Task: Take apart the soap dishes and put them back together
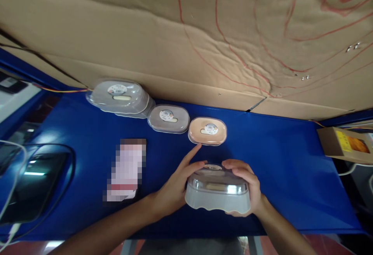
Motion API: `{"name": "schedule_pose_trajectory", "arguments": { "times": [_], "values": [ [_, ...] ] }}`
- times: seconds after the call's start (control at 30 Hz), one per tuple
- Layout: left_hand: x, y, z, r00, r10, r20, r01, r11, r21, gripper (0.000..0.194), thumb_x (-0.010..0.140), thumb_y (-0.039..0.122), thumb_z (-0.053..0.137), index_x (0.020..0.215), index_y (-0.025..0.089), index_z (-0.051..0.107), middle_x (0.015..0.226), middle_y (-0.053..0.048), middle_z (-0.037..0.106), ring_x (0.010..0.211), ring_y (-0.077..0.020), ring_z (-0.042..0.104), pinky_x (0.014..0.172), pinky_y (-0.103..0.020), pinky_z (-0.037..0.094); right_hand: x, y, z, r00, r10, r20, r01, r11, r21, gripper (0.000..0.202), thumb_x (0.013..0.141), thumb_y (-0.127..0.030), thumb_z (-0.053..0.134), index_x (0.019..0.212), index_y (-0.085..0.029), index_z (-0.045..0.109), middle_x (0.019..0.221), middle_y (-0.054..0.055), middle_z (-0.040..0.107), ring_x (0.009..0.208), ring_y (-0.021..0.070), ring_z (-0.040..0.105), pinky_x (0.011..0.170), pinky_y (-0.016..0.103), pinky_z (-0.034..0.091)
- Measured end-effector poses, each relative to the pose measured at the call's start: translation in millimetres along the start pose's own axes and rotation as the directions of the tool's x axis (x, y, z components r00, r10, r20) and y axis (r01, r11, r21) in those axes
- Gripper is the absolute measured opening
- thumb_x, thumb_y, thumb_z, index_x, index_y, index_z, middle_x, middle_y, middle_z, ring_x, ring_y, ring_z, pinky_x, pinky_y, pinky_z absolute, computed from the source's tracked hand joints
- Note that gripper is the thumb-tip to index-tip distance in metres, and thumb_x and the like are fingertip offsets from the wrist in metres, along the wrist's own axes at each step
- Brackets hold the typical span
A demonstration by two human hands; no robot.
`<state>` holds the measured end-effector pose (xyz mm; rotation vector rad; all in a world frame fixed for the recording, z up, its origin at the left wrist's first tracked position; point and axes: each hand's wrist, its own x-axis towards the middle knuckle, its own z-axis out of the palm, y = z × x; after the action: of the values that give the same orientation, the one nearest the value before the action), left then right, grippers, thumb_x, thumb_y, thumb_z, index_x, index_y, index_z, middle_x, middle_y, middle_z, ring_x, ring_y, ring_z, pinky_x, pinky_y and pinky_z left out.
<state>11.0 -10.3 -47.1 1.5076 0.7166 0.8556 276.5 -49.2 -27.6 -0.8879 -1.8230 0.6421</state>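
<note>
A grey container with a clear lid [218, 192] is held tilted above the front of the blue table, its wavy lower rim facing me. My left hand [177, 185] grips its left side, with the index finger stretched toward the back. Around its right side and top wraps my right hand [247, 181]. Behind it on the table lies a peach container with a clear lid [198, 132], close beyond my left index fingertip. Left of that one sits a grey lidded container [166, 124], and farther left a stack of grey lidded containers [131, 105].
A blurred-out phone-like object [126, 167] lies left of my left forearm. Farther left are a dark tablet [37, 185] and cables. A cardboard box [338, 142] stands at the right edge. Brown cardboard [145, 49] with red lines walls off the back.
</note>
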Motion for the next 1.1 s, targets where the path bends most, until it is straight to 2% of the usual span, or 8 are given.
{"name": "schedule_pose_trajectory", "arguments": {
  "times": [0.13,0.3,0.47,0.6,0.73,0.87,1.03,1.1],
  "values": [
    [0.6,3.7,0.2,0.984,0.179,-0.014,-0.177,0.981,0.078,0.068,0.094,0.021,0.075,0.153,0.039,0.046,0.170,-0.015,0.035,0.141,-0.0310,0.059,0.110,-0.048,0.056,2.0,-1.6,-1.7,1.000,-0.009,0.019,0.010,0.999,-0.038,0.085,0.080,-0.057,0.085,0.151,-0.029,0.049,0.125,0.017,0.068,0.113,0.0383,0.072,0.090,0.058,0.063],
    [4.0,5.9,-4.4,0.983,0.180,0.045,-0.184,0.979,0.093,0.060,0.094,0.023,0.076,0.147,0.032,0.051,0.143,-0.014,0.066,0.130,-0.0292,0.066,0.107,-0.046,0.056,1.5,-5.2,-0.1,1.000,0.014,-0.016,-0.015,0.998,-0.053,0.069,0.088,-0.044,0.080,0.148,-0.031,0.050,0.122,0.015,0.071,0.111,0.0362,0.075,0.089,0.057,0.065],
    [8.1,6.0,-4.8,0.964,0.260,0.062,-0.263,0.963,0.055,0.081,0.082,0.027,0.087,0.151,0.033,0.044,0.145,-0.016,0.060,0.132,-0.0322,0.063,0.106,-0.047,0.054,1.8,-5.3,2.1,1.000,0.004,-0.001,-0.004,1.000,-0.013,0.069,0.089,-0.043,0.080,0.150,-0.029,0.050,0.126,0.016,0.069,0.116,0.0373,0.073,0.092,0.057,0.064],
    [7.9,7.6,-3.8,0.967,0.246,0.061,-0.250,0.966,0.065,0.077,0.084,0.027,0.084,0.149,0.033,0.044,0.147,-0.017,0.057,0.135,-0.0339,0.060,0.106,-0.048,0.054,4.9,-10.2,5.2,0.999,0.038,-0.004,-0.038,0.999,0.012,0.080,0.079,-0.046,0.088,0.148,-0.031,0.049,0.127,0.015,0.068,0.116,0.0393,0.072,0.094,0.060,0.063],
    [6.7,11.1,-3.1,0.973,0.232,0.019,-0.233,0.971,0.054,0.076,0.082,0.029,0.087,0.146,0.033,0.047,0.151,-0.017,0.054,0.139,-0.0353,0.056,0.107,-0.049,0.053,9.5,-22.4,3.9,0.986,0.168,0.018,-0.169,0.980,0.103,0.065,0.084,-0.041,0.083,0.141,-0.030,0.054,0.126,0.015,0.065,0.125,0.0399,0.065,0.103,0.063,0.056],
    [7.1,16.3,-2.9,0.974,0.221,0.042,-0.221,0.975,-0.009,0.079,0.083,0.031,0.087,0.149,0.035,0.045,0.151,-0.014,0.053,0.139,-0.0331,0.055,0.111,-0.049,0.050,13.8,-29.1,-5.3,0.939,0.309,0.152,-0.333,0.927,0.174,0.051,0.089,-0.042,0.079,0.133,-0.034,0.055,0.144,0.014,0.055,0.142,0.0370,0.051,0.110,0.058,0.053],
    [7.5,20.1,-2.8,0.986,0.162,0.041,-0.159,0.986,-0.057,0.086,0.081,0.036,0.090,0.152,0.036,0.041,0.156,-0.015,0.042,0.147,-0.0353,0.043,0.114,-0.051,0.048,17.4,-26.0,-9.8,0.887,0.383,0.258,-0.439,0.872,0.216,0.089,0.076,-0.068,0.085,0.149,-0.033,0.048,0.155,0.015,0.047,0.152,0.0390,0.041,0.118,0.058,0.047],
    [7.1,19.5,-2.0,0.987,0.156,0.035,-0.154,0.987,-0.056,0.098,0.072,0.043,0.096,0.152,0.038,0.039,0.156,-0.015,0.040,0.147,-0.0373,0.042,0.112,-0.052,0.050,18.0,-25.7,-5.3,0.891,0.392,0.229,-0.443,0.859,0.255,0.080,0.082,-0.073,0.077,0.146,-0.032,0.054,0.148,0.014,0.054,0.146,0.0376,0.048,0.114,0.056,0.051]
  ]
}}
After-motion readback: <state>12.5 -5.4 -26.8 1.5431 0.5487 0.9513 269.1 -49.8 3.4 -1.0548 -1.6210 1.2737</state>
